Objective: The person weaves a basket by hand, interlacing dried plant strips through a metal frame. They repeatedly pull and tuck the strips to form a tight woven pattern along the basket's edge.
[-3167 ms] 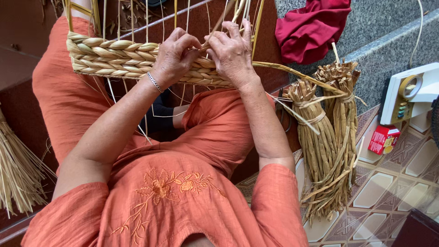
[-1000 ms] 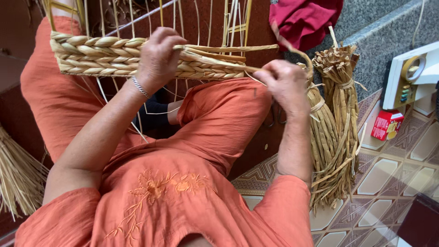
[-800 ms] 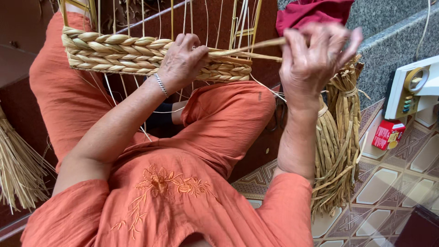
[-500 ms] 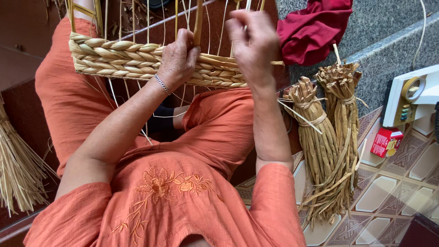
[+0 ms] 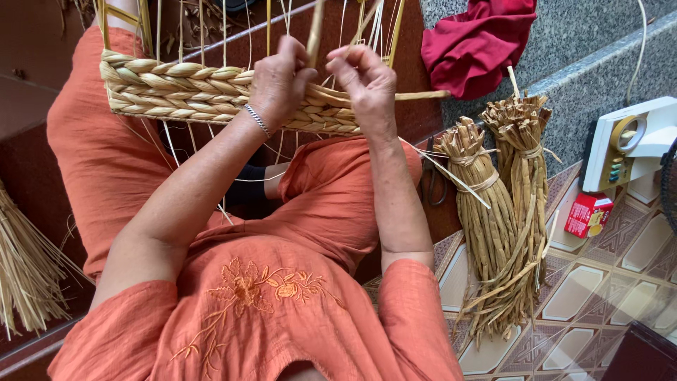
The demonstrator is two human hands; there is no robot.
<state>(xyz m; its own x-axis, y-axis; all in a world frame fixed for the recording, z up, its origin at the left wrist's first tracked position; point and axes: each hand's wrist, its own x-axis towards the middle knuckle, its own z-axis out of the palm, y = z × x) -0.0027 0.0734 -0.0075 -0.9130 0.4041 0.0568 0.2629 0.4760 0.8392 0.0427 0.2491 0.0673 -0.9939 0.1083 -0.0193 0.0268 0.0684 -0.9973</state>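
View: a seated person in orange clothing is seen from above, the lap filling the lower centre of the frame.
Woven band: a strip of plaited straw, several rows deep, is held across the upper left and centre of the frame, above the knees; thin upright stakes rise from it past the top edge.
Left hand: it is laid over the band at upper centre, fingers curled and pressed against the weave; a thin bracelet is worn at the wrist.
Right hand: just beside the left, its fingertips are pinched on a loose straw strand that runs out to the right from the band.
Straw bundles: two tied sheaves are stood on the tiled floor at centre right, near the right forearm.
Red cloth: it is bunched on a grey stone ledge, upper right.
Small red box: it is seen at the right, below a white device.
Loose straw: a fan of it is seen at the left edge.
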